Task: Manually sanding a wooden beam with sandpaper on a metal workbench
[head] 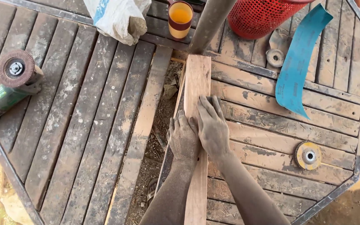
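Plank: my reddish wooden plank (197, 83) lies lengthwise over the gap in the slatted table (84, 125).
Left hand (183, 139): curled around the plank's left edge.
Right hand (211, 127): flat, fingers spread, pressing on top.
Progress: face looks clean and smooth; I judge sanding unfinished.
Around: angle grinder (9, 85) far left, blue sandpaper strip (298, 62), loose discs (308, 155), red basket (259, 16); pole (209, 25) blocks the far end.

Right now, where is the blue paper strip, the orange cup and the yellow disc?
blue paper strip (301, 58), head view, middle of the strip.
orange cup (180, 18), head view, its orange inside.
yellow disc (308, 156), head view, on its grey centre hub.
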